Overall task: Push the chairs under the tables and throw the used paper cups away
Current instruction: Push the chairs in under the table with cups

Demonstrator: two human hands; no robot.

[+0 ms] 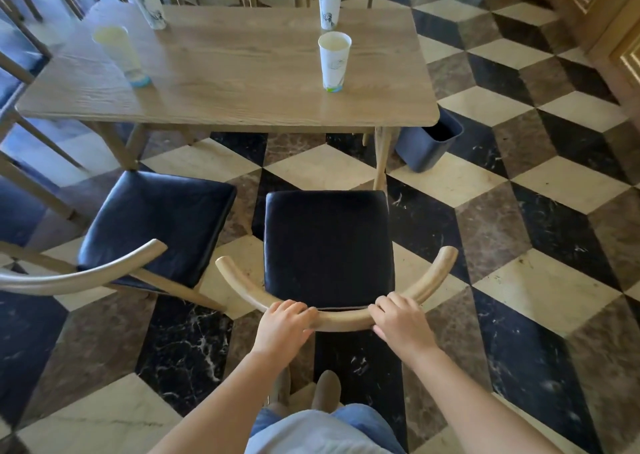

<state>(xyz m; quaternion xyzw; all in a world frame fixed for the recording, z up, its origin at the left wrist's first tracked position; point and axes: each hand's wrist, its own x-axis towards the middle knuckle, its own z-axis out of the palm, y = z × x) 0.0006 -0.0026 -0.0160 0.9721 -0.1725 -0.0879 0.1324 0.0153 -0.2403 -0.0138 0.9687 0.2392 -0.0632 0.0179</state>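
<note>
A wooden chair [329, 246] with a dark blue seat cushion stands in front of me, pulled out from the wooden table [228, 69]. My left hand [282, 325] and my right hand [401, 322] both grip its curved backrest rail. A second chair [156, 225] of the same kind stands out at an angle to the left. Several tall white paper cups stand on the table: one near right [334, 60], one far right [329, 2], one far left [145, 0], one near left [119, 55].
A dark grey waste bin [429, 142] sits on the floor by the table's right front leg. More chairs line the left edge and the far side of the table. Checkered marble floor spreads to the right, with wooden doors at the far right.
</note>
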